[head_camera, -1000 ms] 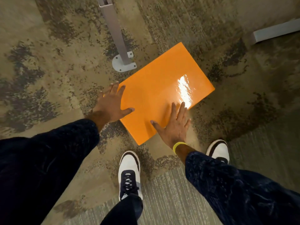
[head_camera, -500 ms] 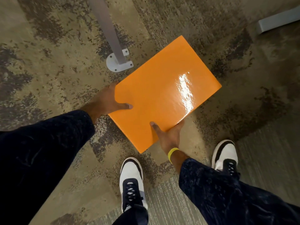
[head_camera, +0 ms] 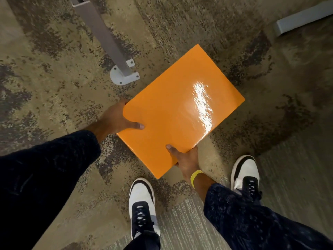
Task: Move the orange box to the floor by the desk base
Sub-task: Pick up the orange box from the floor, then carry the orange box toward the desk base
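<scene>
A flat, glossy orange box [head_camera: 173, 112] is held above the mottled carpet, just right of the desk leg's round foot plate [head_camera: 124, 78]. My left hand [head_camera: 117, 121] grips its left edge, thumb on top and fingers underneath. My right hand [head_camera: 187, 159], with a yellow wristband, grips the near edge the same way, thumb on the lid. The fingers of both hands are hidden under the box.
A grey desk leg [head_camera: 99, 33] slants up from the foot plate. Another grey base bar [head_camera: 302, 18] lies at the upper right. My two white-and-black shoes [head_camera: 142, 208] [head_camera: 245, 172] stand below the box on the carpet.
One second ago both palms lay flat on the box lid. Since then my fingers have gone under its edges and both hands now hold it, slightly nearer to me.
</scene>
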